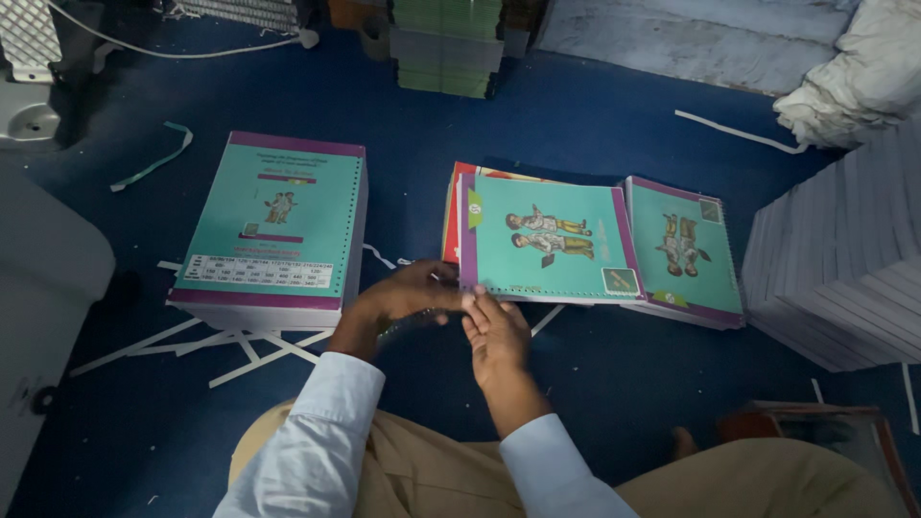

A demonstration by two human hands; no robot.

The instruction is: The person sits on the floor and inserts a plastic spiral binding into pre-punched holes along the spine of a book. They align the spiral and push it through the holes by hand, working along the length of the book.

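A teal notebook (547, 242) with a purple border and a cartoon cover lies on the blue floor ahead of me, on top of a red-covered one. My left hand (408, 295) grips its near left corner, fingers curled over the punched edge. My right hand (497, 331) pinches the same near edge from below, beside the left. A thin dark binding wire seems to run between my hands, though it is hard to make out. A second teal notebook (683, 247) with spiral binding lies just to the right.
A tall stack of teal-covered books (273, 225) stands at the left. White paper stacks (844, 269) rise at the right, a white sack (863, 77) behind them. Paper strips (230, 345) litter the floor. More book piles (446, 48) sit at the back. My knees fill the bottom.
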